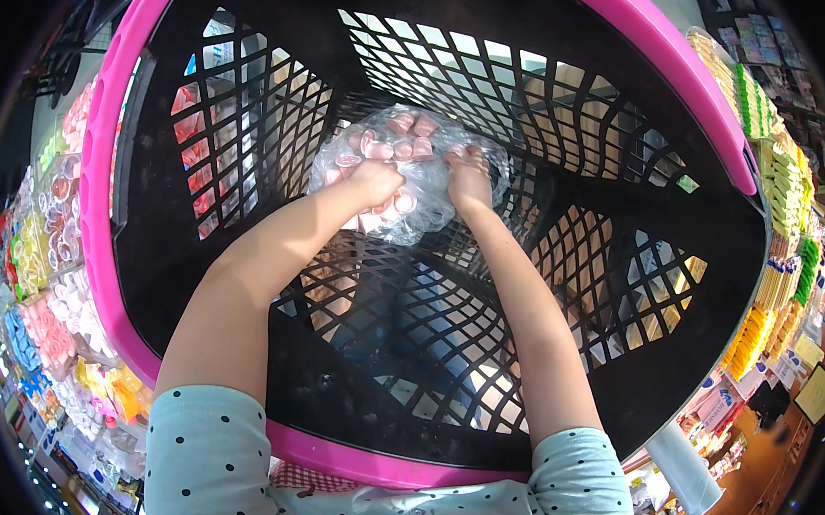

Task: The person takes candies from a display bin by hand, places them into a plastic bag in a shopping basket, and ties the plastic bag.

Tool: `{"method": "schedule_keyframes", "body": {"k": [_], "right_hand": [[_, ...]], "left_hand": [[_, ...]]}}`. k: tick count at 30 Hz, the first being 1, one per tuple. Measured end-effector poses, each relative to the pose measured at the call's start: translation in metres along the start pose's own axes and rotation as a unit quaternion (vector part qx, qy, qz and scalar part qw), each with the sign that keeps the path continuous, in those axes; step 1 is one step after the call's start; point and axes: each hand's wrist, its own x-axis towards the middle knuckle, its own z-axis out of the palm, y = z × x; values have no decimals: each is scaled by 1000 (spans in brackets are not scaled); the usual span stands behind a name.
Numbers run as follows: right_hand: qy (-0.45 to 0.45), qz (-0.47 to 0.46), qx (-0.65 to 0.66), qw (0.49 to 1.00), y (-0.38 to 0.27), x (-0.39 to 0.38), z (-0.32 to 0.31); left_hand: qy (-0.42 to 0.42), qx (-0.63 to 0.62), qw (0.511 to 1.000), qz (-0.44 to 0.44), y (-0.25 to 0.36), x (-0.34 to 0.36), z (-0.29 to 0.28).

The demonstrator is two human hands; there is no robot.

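2 hands [377, 183] [470, 178] on 1 clr bag [425, 200]

tips of my left fingers [394, 175] hidden, pink pieces [422, 148] half-veiled by clear bag [427, 188], my shirt [362, 511] cut off below

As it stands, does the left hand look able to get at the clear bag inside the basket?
Yes, it seems so: the left hand is on the clear bag, its arm reaching through the open top of the basket, with nothing visible blocking it.
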Motion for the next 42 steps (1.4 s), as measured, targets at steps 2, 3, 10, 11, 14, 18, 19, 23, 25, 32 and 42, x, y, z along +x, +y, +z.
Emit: {"method": "schedule_keyframes", "body": {"k": [2,3,10,11,14,18,19,23,25,32,42], "right_hand": [[5,-4,0,1000,2,0,0],[-1,2,7,1000,2,-1,0],[-42,-10,-5,999,-3,-5,-17],[-58,-26,-12,998,-1,-3,-21],[-90,-82,-41,992,-10,-2,-35],[-180,26,28,983,-15,24,-35],[-195,-15,24,980,-38,21,-56],[-285,-346,61,892,-90,14,-115],[-347,-202,155,902,-59,60,-106],[-412,-303,148,847,-238,-30,-235],[-468,-596,123,641,-422,-173,-276]], "left_hand": [[-8,-21,1000,-8,-3,1,-3],[-22,-23,999,-11,-3,0,-10],[-160,24,987,11,23,-20,-110],[-152,43,987,23,31,-28,-132],[-73,-38,995,59,59,-79,-204],[92,-316,940,87,103,-175,-274],[126,-397,907,62,115,-210,-285],[380,-429,816,81,147,-336,-276],[464,-423,777,36,163,-398,-257],[747,-372,406,-373,225,-539,-82],[696,-256,378,-554,237,-555,-3]]}}
